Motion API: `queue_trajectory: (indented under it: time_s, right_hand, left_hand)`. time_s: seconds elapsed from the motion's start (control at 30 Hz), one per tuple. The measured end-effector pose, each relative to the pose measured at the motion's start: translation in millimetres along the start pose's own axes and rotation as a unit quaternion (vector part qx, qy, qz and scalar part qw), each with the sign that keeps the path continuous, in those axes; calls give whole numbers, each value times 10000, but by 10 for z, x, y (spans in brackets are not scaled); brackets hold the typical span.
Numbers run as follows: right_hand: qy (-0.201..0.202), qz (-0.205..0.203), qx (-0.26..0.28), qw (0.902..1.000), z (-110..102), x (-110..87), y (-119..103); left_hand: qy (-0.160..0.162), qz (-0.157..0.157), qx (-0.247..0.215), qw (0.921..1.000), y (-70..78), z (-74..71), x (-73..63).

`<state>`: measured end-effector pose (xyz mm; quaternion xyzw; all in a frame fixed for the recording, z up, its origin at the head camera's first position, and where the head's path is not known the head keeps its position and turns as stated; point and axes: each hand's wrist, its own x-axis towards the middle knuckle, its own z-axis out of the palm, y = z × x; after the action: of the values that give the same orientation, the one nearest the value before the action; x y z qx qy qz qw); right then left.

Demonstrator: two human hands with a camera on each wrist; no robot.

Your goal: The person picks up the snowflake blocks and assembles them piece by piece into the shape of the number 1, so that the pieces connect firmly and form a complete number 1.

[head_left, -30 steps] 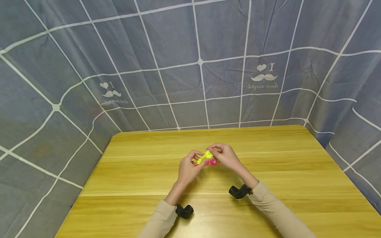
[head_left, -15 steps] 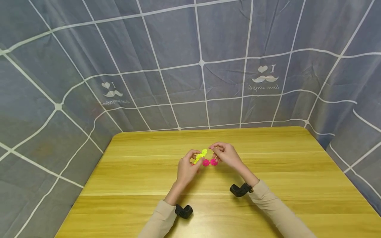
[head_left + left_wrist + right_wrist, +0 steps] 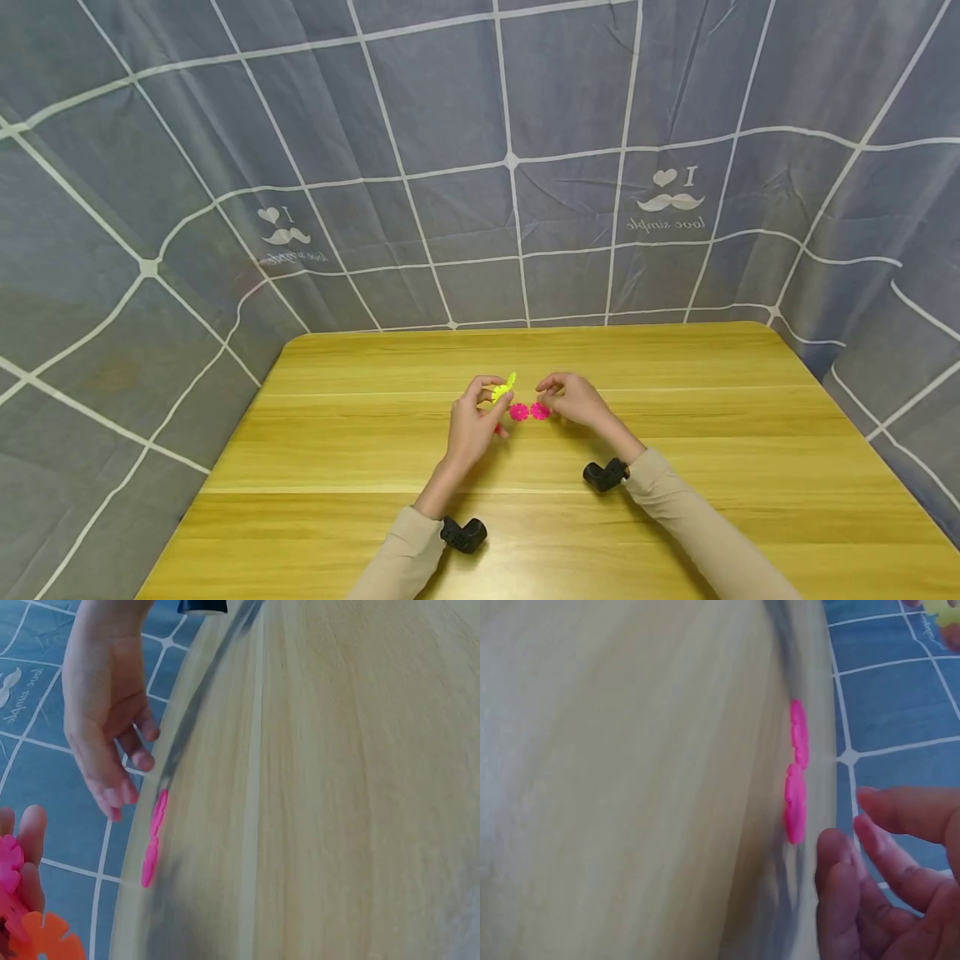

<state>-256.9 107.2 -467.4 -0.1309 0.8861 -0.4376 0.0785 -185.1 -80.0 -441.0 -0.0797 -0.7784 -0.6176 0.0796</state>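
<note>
wood-grain table [image 3: 525, 525]: two pink flower pieces [image 3: 520, 412] lie side by side. left of them, left hand [image 3: 471, 429] pinches yellow flower pieces [image 3: 500, 392], plus orange piece [image 3: 61, 941]. right of them, right hand [image 3: 576, 402] hovers, fingers [image 3: 909, 810] loosely bent, apart. behind them, gridded curtain [image 3: 450, 208].

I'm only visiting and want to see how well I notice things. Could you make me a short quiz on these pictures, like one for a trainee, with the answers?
1. Which hand holds the yellow flowers?
A. The left
B. The right
C. Neither
2. True or false: the right hand is gripping an orange flower.
3. How many pink flowers lie on the table between the hands?

Key:
1. A: the left hand holds them.
2. False: the right hand appears to hold nothing; the orange flower shows at the left hand in the left wrist view.
3. Two.
</note>
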Motion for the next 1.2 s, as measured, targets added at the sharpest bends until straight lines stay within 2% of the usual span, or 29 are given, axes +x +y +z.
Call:
queue_trajectory:
  time_s: [0.2,0.37,0.57,0.7,1.0,1.2]
  right_hand:
    - [-216,234,-328,9990,21,37,75]
    - [-247,220,-739,9967,29,43,77]
    - [-231,274,-1030,9940,37,46,48]
    - [-209,307,-1135,9928,46,46,52]
    - [-155,219,-834,9962,52,44,96]
    - [-205,155,-220,9994,25,0,87]
  left_hand:
    - [-110,8,-137,9998,104,-10,-20]
    - [-172,14,-193,9997,106,-12,-24]
    - [-211,-19,-301,9993,115,-16,-32]
    - [-168,32,-201,9997,120,-19,-34]
    - [-201,217,-32,9996,113,-10,-49]
    - [-143,352,182,9991,101,4,-59]
